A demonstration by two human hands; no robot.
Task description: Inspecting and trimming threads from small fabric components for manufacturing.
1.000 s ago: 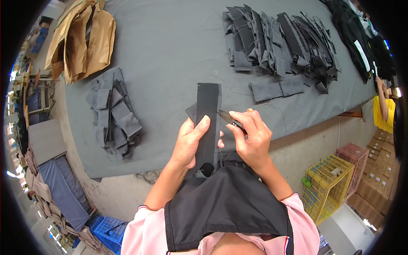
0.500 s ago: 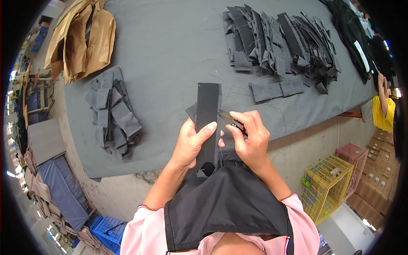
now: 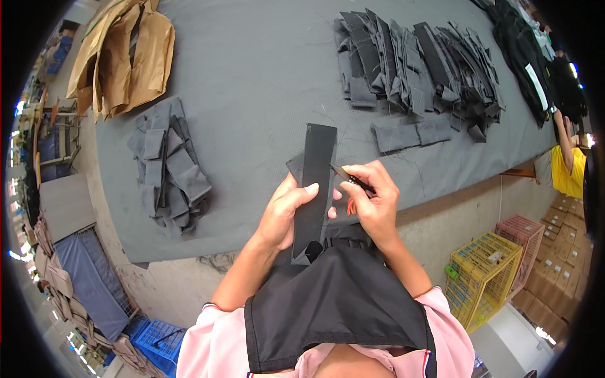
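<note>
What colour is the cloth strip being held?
The strip is dark grey, clearest in the head view.

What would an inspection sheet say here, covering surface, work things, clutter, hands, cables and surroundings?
Surface: table, covered in grey.
Work things: dark strip; scissors near its right edge; left pile and right pile of cloth pieces.
Clutter: paper bag at the table's far left.
Left hand: holds the strip.
Right hand: holds the scissors.
Cables: nothing clearly seen.
Surroundings: yellow crate, boxes and another person, all at right.
</note>
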